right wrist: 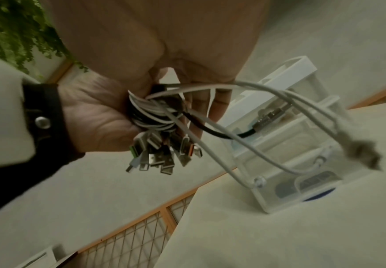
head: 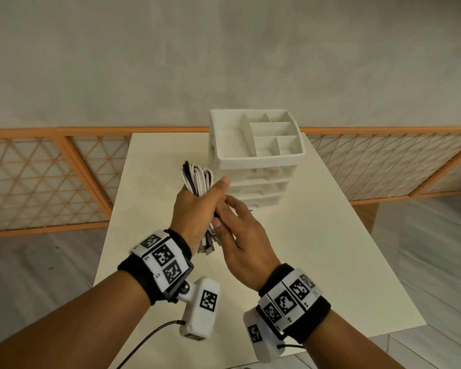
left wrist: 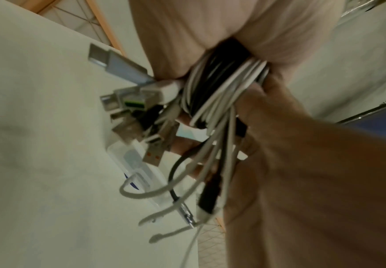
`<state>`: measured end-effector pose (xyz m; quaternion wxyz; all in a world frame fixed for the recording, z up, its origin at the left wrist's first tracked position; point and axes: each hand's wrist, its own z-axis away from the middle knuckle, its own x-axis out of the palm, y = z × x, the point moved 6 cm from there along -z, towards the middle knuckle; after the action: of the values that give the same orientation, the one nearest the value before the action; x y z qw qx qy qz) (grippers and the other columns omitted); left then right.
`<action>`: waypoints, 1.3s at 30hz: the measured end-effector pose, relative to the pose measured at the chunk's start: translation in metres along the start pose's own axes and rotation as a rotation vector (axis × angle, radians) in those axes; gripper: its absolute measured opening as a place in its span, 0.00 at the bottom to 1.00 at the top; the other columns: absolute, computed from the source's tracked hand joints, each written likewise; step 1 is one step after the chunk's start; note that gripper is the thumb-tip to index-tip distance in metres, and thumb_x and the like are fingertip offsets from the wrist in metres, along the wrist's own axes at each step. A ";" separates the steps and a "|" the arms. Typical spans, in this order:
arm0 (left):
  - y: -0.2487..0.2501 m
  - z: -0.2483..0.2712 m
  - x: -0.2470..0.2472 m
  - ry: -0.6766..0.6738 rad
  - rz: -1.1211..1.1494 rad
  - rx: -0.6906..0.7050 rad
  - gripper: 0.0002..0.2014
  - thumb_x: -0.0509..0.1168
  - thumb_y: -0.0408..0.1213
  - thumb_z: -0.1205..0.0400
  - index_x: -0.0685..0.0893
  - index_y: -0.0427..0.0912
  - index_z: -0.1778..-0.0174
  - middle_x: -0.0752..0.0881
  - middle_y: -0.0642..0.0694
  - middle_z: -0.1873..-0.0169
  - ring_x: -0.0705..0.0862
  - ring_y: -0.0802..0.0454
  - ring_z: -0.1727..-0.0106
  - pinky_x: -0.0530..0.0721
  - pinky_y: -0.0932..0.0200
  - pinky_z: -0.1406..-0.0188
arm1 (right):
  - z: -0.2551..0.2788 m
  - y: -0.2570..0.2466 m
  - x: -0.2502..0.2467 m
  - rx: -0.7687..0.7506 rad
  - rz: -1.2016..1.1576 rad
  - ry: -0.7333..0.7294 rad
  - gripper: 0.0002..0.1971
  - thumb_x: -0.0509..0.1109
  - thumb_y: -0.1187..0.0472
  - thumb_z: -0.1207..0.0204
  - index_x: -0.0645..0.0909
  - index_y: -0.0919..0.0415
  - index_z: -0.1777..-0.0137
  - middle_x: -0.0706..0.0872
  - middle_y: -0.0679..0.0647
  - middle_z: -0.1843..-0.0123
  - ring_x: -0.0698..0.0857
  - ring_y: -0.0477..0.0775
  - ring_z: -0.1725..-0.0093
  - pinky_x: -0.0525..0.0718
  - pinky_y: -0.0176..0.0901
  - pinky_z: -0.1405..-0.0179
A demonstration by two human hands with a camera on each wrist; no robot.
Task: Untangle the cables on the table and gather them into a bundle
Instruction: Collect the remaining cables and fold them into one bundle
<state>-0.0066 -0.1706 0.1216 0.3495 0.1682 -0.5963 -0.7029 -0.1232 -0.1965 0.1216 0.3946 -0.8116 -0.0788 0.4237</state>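
Black wristbands carry white marker-printed blocks — white cameras beneath, dark leads trailing.

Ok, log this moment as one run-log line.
cable bundle: gathered, off table | left hand: grips bundle | right hand: fingers at bundle, grip unclear | loose ends: dangling

Left hand gripping cable bundle, plugs hanging below. Right hand at bundle's top; loose ends arcing toward clear drawer unit on table.
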 end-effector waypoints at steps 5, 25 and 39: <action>-0.002 -0.004 -0.007 -0.030 0.260 -0.211 0.18 0.72 0.42 0.21 0.87 0.28 0.47 0.88 0.33 0.59 0.88 0.38 0.60 0.88 0.46 0.59 | 0.002 0.002 -0.009 -0.043 0.032 -0.010 0.28 0.59 0.45 0.14 0.65 0.44 0.14 0.73 0.50 0.17 0.82 0.55 0.29 0.86 0.61 0.37; 0.025 0.028 0.020 -0.653 -0.390 0.048 0.05 0.71 0.32 0.28 0.88 0.36 0.59 0.89 0.34 0.60 0.89 0.38 0.55 0.87 0.46 0.49 | -0.008 0.070 -0.025 0.409 0.296 -0.418 0.12 0.77 0.52 0.29 0.88 0.52 0.73 0.86 0.49 0.75 0.84 0.52 0.72 0.85 0.46 0.68; 0.004 0.023 0.019 -0.346 -0.551 0.064 0.10 0.71 0.23 0.29 0.83 0.40 0.57 0.85 0.44 0.66 0.83 0.49 0.63 0.82 0.55 0.63 | -0.045 0.027 -0.051 0.283 0.150 -0.236 0.06 0.78 0.66 0.33 0.84 0.58 0.62 0.86 0.50 0.67 0.80 0.46 0.69 0.76 0.37 0.68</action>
<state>-0.0337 -0.1679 0.1339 0.0341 0.2121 -0.6008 -0.7700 -0.1272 -0.2634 0.1494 0.4603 -0.6962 -0.0035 0.5509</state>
